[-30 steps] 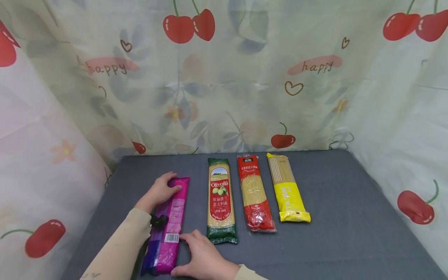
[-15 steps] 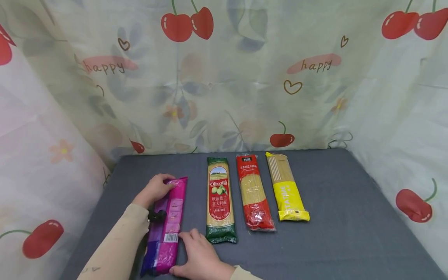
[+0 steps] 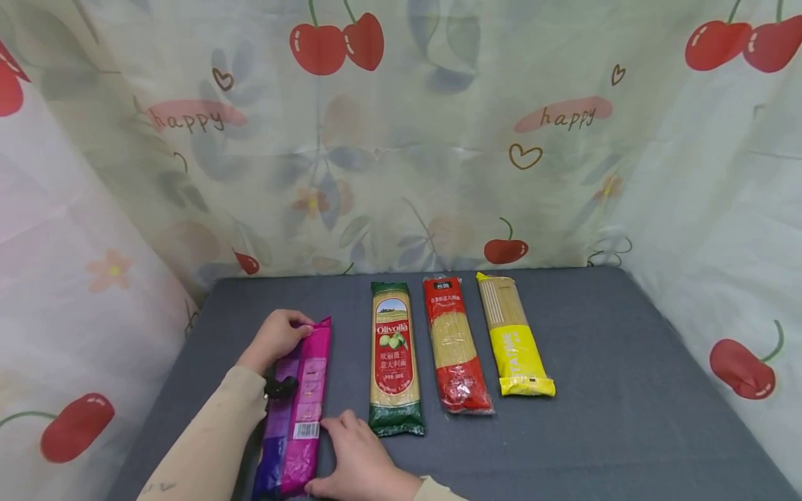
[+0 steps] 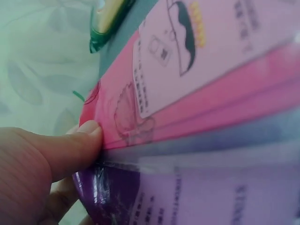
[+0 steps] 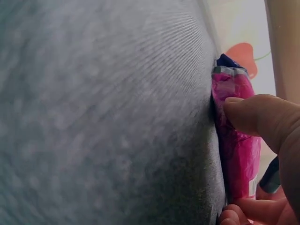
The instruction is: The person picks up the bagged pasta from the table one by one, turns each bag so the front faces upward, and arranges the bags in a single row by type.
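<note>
A long pink and purple packet [image 3: 308, 396] with a barcode lies lengthwise at the left of the dark table. At its far end my left hand [image 3: 276, 339] grips it, the thumb [image 4: 89, 133] on top and the other fingers around the end, partly hidden. My right hand [image 3: 365, 456] rests beside the near part, thumb and fingertips spread along the packet's right edge and touching it. In the right wrist view, the thumb [image 5: 243, 112] presses on the packet's pink side [image 5: 241, 154], and the fingers touch low down by the cloth.
To the right lie a green-ended Olivoilà spaghetti packet [image 3: 395, 362], a red spaghetti packet [image 3: 456, 341] and a yellow pasta packet [image 3: 516, 341], in a row. Cherry-printed curtains [image 3: 388, 174] enclose the grey-covered table [image 3: 601, 417] at the back and both sides.
The far end of the pink and purple packet has shifted slightly left, together with my left hand. My right hand stays at the near right edge. The other packets lie still.
</note>
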A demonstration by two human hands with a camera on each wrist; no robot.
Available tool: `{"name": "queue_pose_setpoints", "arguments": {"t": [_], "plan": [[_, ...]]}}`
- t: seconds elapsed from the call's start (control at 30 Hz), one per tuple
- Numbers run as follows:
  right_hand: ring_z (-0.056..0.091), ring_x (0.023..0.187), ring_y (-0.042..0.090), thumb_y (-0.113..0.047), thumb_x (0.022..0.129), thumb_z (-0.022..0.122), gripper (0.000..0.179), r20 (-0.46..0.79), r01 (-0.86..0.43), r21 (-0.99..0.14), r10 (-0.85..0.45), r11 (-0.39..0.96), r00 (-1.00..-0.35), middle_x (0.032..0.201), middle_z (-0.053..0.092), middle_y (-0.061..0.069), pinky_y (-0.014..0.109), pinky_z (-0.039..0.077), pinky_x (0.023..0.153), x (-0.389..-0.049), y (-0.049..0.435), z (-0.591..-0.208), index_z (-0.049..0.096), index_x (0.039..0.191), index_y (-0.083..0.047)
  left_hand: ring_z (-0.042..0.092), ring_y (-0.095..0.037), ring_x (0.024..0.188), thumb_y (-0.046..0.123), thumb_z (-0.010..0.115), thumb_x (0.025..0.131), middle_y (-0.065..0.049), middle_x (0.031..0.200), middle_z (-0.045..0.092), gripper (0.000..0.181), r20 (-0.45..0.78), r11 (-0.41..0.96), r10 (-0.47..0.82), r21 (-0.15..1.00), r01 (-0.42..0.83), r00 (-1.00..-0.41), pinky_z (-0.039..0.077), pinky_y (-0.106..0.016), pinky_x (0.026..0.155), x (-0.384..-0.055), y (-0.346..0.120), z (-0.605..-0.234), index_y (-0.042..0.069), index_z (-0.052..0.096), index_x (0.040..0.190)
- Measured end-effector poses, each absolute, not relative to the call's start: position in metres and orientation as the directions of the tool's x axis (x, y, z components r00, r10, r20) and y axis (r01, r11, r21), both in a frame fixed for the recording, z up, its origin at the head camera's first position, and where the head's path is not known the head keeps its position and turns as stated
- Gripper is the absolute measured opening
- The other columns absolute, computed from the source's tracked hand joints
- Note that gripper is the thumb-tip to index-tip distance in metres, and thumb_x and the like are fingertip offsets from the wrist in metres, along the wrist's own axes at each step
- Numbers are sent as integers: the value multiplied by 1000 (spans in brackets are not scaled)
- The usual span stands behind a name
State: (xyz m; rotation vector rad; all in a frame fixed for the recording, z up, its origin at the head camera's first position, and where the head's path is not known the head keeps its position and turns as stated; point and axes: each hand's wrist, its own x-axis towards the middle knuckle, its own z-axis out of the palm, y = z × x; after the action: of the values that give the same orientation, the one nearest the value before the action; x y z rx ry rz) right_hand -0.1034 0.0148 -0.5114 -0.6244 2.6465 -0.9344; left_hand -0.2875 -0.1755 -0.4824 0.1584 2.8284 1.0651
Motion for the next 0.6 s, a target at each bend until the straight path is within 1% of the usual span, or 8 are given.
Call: {"name": "queue_pose_setpoints", "arguments": {"t": [0.2, 0.3, 0.37, 0.47, 0.53, 0.6], "plan": [[45, 89, 4, -53, 69, 82, 84, -95, -302, -655, -473, 693, -876, 99, 45, -9, 24, 45, 81, -101, 15, -508, 51, 136, -10, 55, -26, 90, 16, 61, 96, -12, 103, 62, 12, 57, 716, 140, 684, 141, -988, 47, -41, 77, -279, -166, -463, 9, 71, 100], [47, 96, 4, -50, 72, 81, 81, -92, -291, -673, -467, 680, -879, 104, 49, -9, 26, 45, 85, -99, 16, -507, 50, 136, -11, 55, -27, 91, 16, 61, 96, -13, 104, 60, 13, 108, 694, 122, 702, 162, -987, 47, -42, 78, -274, -160, -446, 8, 70, 101], [49, 100, 5, -45, 74, 80, 77, -91, -274, -708, -468, 651, -879, 109, 53, -9, 27, 46, 87, -98, 16, -507, 49, 136, -12, 55, -27, 91, 16, 61, 96, -12, 103, 60, 14, 143, 689, 99, 704, 171, -985, 47, -43, 78, -271, -156, -436, 8, 71, 101], [54, 95, 3, -32, 79, 79, 69, -93, -216, -807, -479, 550, -873, 105, 57, -11, 25, 48, 81, -99, 17, -505, 46, 136, -13, 55, -28, 90, 15, 61, 95, -12, 102, 59, 15, 190, 685, 53, 708, 174, -980, 47, -42, 77, -268, -153, -424, 7, 71, 102], [55, 87, 1, -24, 81, 78, 64, -88, -178, -862, -487, 474, -869, 99, 57, -12, 23, 49, 74, -99, 18, -503, 44, 135, -15, 55, -27, 90, 16, 61, 96, -13, 102, 59, 16, 212, 677, 16, 717, 167, -977, 47, -41, 76, -267, -153, -419, 6, 72, 102], [55, 78, 0, -19, 83, 76, 62, -80, -156, -893, -489, 422, -868, 90, 56, -13, 21, 49, 67, -100, 20, -501, 42, 135, -15, 55, -26, 90, 17, 61, 96, -13, 103, 59, 17, 214, 654, -24, 742, 147, -976, 48, -40, 74, -266, -154, -416, 6, 71, 103]]}}
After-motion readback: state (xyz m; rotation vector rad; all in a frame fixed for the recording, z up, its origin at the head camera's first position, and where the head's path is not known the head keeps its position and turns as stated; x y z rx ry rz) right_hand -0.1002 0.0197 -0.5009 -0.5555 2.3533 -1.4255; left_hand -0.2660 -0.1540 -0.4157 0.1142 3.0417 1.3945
